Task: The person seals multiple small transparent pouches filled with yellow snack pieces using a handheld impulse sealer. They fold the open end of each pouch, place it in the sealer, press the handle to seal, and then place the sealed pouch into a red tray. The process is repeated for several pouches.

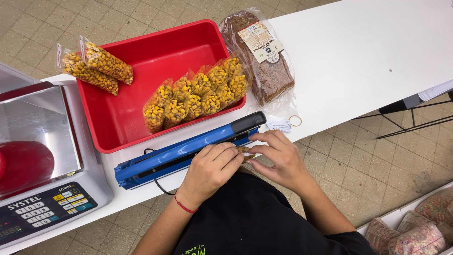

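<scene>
Brown small bag [245, 151] pinched between left hand [211, 166] and right hand [278, 158].

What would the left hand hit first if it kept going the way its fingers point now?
The left hand points toward the right hand, so it would probably first press the small bag pinched between them at the blue heat sealer, then the right fingers. Depth is hard to judge.

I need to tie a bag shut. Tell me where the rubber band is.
In the head view, the rubber band lies on the white table, right of the blue heat sealer, below the brown bread bag.
</scene>
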